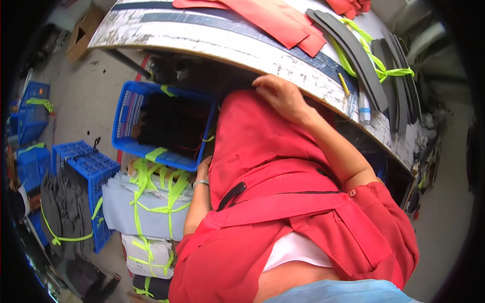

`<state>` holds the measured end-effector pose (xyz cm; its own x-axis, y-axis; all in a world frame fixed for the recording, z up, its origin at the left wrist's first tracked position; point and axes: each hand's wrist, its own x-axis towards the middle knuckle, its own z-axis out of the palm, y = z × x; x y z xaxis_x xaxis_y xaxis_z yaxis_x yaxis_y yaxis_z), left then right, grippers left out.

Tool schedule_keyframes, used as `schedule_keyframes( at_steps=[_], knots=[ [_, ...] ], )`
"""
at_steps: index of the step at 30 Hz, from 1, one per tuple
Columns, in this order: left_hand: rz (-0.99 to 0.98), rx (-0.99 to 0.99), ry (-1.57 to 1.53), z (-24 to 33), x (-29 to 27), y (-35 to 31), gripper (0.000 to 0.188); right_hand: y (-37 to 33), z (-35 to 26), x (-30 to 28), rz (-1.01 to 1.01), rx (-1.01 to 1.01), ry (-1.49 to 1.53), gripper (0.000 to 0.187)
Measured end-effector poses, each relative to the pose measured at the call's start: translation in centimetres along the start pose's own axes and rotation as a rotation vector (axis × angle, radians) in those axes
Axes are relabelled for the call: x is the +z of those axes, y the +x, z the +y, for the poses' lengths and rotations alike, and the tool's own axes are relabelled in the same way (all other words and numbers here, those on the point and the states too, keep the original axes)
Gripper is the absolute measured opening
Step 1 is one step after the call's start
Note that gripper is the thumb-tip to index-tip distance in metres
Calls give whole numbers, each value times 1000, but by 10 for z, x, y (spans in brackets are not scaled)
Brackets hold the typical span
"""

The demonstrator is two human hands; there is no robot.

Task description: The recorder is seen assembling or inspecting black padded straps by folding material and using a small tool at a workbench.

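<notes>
1. Head view: a blue crate [182,161] stands left of the seated person's red-clad legs [252,131], beside the near thigh and close to the table's underside.
2. Its open top faces up toward the camera; the long axis runs left to right across the picture, the right end dipping slightly lower. Yellow-green ties mark its rim.
3. Dark pieces [169,118] lie inside, stacked close together.
4. Left hand [203,165] is at the crate's lower right corner, between crate and thigh. It is largely hidden; whether its fingers are open, closed or gripping cannot be told, nor can contact with the crate.
5. Right hand [284,97] is over the knee, near the table edge. Its fingers are loosely bent and unclosed; contact with the cloth cannot be confirmed.
6. Below the crate lies a pale grey bundle [118,202] bound with yellow-green ties, and beyond it a tied white bundle [132,247].
7. Worktable [172,35]: white surface, scuffed and worn, with dark blue bands. It bears coral-red fabric pieces [275,25], curved grey strips [353,55], a yellow pen [343,84] and a clear bottle [364,110].
8. Room: grey floor [88,101] with a red line; a second blue crate [91,161] at left, a dark grey bundle [65,204] beside it, and a cardboard box [85,34] at upper left.
</notes>
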<state>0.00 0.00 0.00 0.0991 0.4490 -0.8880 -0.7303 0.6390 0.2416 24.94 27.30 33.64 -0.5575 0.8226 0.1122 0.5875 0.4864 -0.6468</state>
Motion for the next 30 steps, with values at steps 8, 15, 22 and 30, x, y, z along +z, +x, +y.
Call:
schedule_keyframes(
  at_steps=[8,15,22,30],
  knots=[
    [68,308,73,87,102,-43,31,80,127,-78,392,-230,-703,21],
    [-475,551,324,155,261,-118,49,33,63,-60,322,-393,-344,22],
    [-755,399,-44,229,348,-124,55,-127,27,-104,-308,-221,5,13],
    [-426,873,195,215,391,-84,27,-175,82,-227,-17,354,19,54]
  ],
)
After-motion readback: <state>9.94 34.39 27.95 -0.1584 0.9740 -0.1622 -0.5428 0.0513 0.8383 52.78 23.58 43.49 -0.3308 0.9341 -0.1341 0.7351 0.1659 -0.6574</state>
